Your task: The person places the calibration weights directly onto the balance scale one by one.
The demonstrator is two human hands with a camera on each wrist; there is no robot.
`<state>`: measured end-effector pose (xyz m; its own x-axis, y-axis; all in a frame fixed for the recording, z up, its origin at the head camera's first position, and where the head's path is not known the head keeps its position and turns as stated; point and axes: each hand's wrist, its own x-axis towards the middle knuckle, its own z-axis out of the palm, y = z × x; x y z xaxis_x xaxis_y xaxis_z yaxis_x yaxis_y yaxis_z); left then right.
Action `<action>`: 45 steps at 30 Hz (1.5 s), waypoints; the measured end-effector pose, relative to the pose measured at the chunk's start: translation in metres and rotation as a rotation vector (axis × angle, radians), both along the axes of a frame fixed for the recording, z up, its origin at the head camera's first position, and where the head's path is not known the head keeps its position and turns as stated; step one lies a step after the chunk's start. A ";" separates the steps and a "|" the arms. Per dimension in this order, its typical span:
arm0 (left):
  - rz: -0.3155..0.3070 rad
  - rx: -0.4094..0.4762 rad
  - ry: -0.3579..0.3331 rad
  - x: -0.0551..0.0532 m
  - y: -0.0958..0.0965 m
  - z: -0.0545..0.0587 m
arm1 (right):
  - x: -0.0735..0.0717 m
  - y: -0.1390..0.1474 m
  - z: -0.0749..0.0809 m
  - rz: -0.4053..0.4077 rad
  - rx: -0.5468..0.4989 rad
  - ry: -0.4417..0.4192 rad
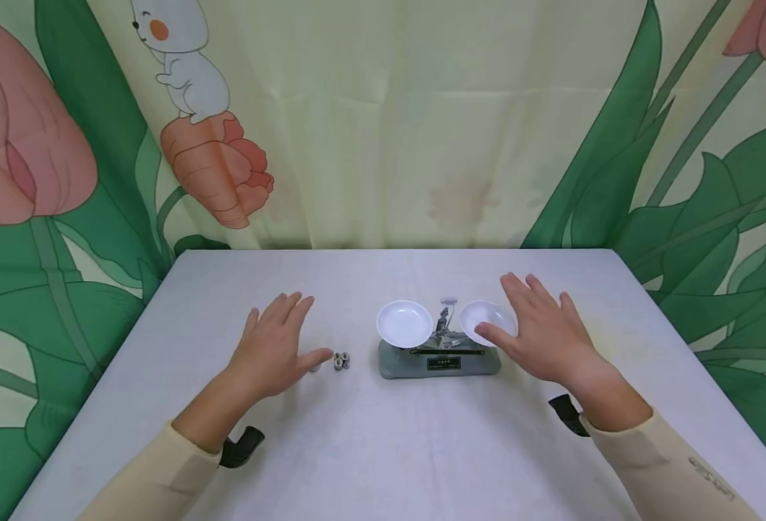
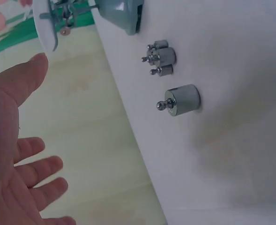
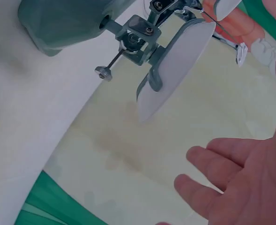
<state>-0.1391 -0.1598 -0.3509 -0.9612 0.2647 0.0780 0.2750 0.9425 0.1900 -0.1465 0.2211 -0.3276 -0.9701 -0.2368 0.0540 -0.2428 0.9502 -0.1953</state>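
Note:
A balance scale with a grey-green base (image 1: 396,364) stands on the table, carrying a left white pan (image 1: 405,324) and a right white pan (image 1: 480,316). My left hand (image 1: 272,351), fingers extended, hovers left of the scale and holds nothing. Near its thumb are small metal weights (image 1: 341,361); the left wrist view shows a larger weight (image 2: 183,100) apart from a cluster of smaller weights (image 2: 165,56). My right hand (image 1: 545,333), fingers spread, is in the air beside the right pan; its thumb overlaps that pan in the head view. An adjusting screw (image 3: 103,72) shows in the right wrist view.
A white cloth covers the table (image 1: 383,449). Behind it hangs a curtain (image 1: 383,145) printed with leaves, tulips and a rabbit on a carrot. Dark straps (image 1: 241,447) are at both wrists.

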 end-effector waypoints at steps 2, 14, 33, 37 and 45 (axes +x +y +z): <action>-0.051 0.065 0.018 0.000 -0.001 -0.003 | 0.001 0.002 -0.001 0.009 -0.045 0.008; -0.129 0.315 -0.023 0.004 0.006 -0.025 | 0.008 0.009 -0.014 0.024 -0.321 -0.020; 0.006 0.378 -0.069 0.001 0.014 -0.066 | 0.017 0.030 -0.049 -0.099 -0.506 -0.077; 0.007 0.358 -0.063 -0.001 0.016 -0.070 | 0.016 0.032 -0.055 -0.122 -0.530 -0.127; 0.005 0.316 -0.075 -0.006 0.019 -0.071 | 0.011 0.035 -0.069 -0.126 -0.554 -0.176</action>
